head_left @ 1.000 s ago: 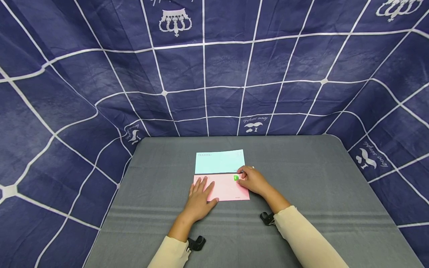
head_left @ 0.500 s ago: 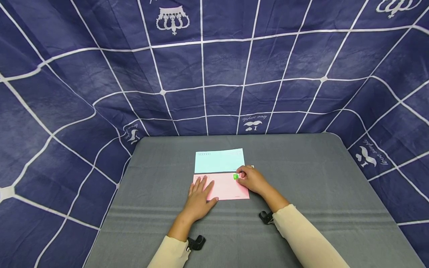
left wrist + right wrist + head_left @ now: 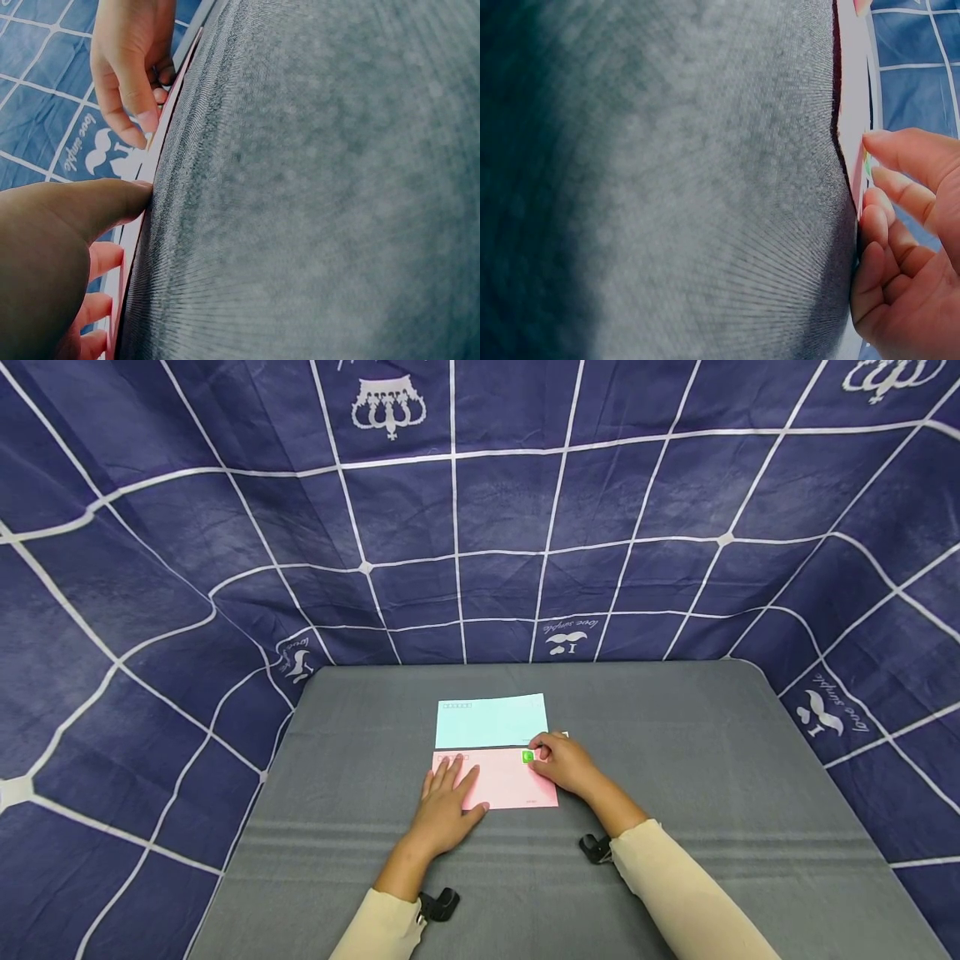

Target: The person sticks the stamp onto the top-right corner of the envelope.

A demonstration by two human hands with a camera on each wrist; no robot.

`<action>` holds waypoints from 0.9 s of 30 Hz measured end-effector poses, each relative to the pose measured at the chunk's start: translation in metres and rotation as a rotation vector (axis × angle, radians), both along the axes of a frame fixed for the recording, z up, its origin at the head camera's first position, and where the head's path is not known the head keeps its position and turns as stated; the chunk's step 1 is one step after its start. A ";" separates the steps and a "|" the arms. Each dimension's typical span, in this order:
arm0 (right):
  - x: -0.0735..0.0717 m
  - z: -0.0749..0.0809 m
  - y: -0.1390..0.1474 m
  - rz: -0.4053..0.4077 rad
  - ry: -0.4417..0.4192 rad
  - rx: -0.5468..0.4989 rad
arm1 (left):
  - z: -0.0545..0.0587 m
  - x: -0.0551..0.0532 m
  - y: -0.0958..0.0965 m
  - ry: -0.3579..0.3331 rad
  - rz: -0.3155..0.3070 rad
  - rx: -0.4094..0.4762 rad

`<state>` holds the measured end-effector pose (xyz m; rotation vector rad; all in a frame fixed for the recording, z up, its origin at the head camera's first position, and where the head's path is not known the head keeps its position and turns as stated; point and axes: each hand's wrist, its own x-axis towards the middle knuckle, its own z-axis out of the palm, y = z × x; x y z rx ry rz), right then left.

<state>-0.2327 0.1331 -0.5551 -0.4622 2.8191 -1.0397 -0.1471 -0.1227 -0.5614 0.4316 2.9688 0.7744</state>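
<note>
A pink envelope (image 3: 502, 785) lies flat on the grey cloth, its long side toward the person. My left hand (image 3: 441, 814) rests on its left part with fingers spread; in the left wrist view the thumb (image 3: 124, 201) lies at the near edge. At the envelope's upper right corner is a small green stamp (image 3: 528, 757) with a pale border. My right hand (image 3: 566, 764) has thumb and index finger at the stamp, pinching it low against the paper. The other right fingers (image 3: 877, 225) are curled, seen in the right wrist view.
Just beyond the pink envelope lies a light blue envelope (image 3: 491, 722). A small pale corner (image 3: 566, 734) pokes out behind the right hand. The grey-covered table (image 3: 675, 735) ends at a blue gridded curtain (image 3: 495, 510) at the back and sides.
Both hands, the stamp and the envelopes stay almost where they were. The head view shifts very slightly.
</note>
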 end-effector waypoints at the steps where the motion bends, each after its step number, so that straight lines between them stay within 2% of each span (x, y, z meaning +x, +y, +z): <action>1: 0.000 0.000 0.000 -0.001 -0.001 0.000 | 0.000 0.000 0.000 -0.002 0.001 -0.002; 14: 0.001 0.000 0.003 0.004 0.016 -0.038 | -0.001 -0.002 0.001 0.001 0.008 -0.001; 22: 0.005 0.000 0.005 0.013 -0.008 -0.089 | -0.001 -0.001 0.002 0.000 0.012 -0.004; 27: 0.006 -0.001 0.006 -0.004 -0.033 -0.097 | -0.001 -0.002 0.002 0.030 0.031 0.004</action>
